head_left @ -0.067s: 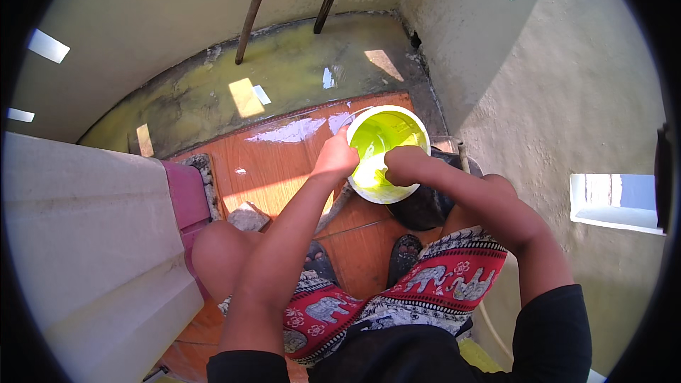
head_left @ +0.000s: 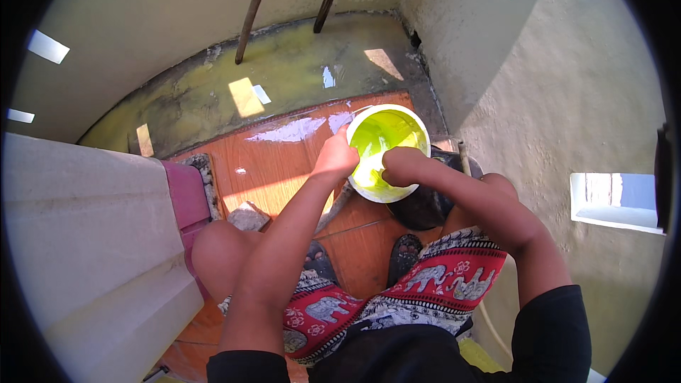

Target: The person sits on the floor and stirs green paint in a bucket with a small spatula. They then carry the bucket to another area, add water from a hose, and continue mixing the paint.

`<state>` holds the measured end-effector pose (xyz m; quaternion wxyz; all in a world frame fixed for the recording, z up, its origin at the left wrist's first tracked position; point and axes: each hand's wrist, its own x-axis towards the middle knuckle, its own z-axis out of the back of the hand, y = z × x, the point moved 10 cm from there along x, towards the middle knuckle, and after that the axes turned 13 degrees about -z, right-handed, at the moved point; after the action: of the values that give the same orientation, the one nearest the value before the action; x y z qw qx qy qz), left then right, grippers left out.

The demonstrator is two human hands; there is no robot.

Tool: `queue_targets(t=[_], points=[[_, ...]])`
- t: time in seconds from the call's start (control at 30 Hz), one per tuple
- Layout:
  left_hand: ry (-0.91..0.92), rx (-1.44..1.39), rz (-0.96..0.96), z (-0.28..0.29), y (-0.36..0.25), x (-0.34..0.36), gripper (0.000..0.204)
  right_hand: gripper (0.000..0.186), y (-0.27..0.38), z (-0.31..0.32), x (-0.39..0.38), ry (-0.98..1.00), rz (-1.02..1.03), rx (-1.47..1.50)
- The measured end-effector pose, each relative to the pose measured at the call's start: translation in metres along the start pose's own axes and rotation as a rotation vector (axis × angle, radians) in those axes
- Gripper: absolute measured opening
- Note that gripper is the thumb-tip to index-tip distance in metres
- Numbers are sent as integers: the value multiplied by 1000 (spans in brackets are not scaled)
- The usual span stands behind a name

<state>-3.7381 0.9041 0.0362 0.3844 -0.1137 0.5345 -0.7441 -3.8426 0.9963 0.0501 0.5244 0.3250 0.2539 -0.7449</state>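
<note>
A white-rimmed bucket (head_left: 407, 126) with bright yellow-green coating its inside is held out in front of my knees, its mouth facing up. My left hand (head_left: 336, 156) is closed on the left side of its rim, beside the thin wire handle. Down inside the mouth is my right hand (head_left: 406, 167), curled into a fist with the knuckles toward the left. Whatever those fingers may hold is hidden. A pale, shiny patch of yellow-green shows below and left of that hand.
Behind the bucket sits a black tub (head_left: 418, 209). A grey stone (head_left: 248, 218) lies on the orange tiled floor (head_left: 262, 170) near my left knee. Two poles (head_left: 254, 14) lean on the far wall. A plastered wall (head_left: 539, 99) rises on the right, a pale ledge (head_left: 92, 227) on the left.
My right hand has shifted very slightly left within the bucket. The left hand keeps its hold on the rim.
</note>
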Motion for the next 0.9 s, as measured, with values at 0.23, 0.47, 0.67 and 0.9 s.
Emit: queue_targets(t=[0.23, 0.47, 0.67, 0.9], points=[[46, 1, 44, -2, 3, 4, 55, 30, -21, 7, 38, -265, 70, 511], [32, 14, 10, 1, 0, 9, 56, 14, -22, 6, 47, -667, 113, -16], [32, 126, -9, -1, 12, 15, 55, 21, -2, -49, 56, -192, 63, -93], [51, 2, 45, -3, 18, 20, 49, 30, -6, -1, 72, -292, -43, 596]])
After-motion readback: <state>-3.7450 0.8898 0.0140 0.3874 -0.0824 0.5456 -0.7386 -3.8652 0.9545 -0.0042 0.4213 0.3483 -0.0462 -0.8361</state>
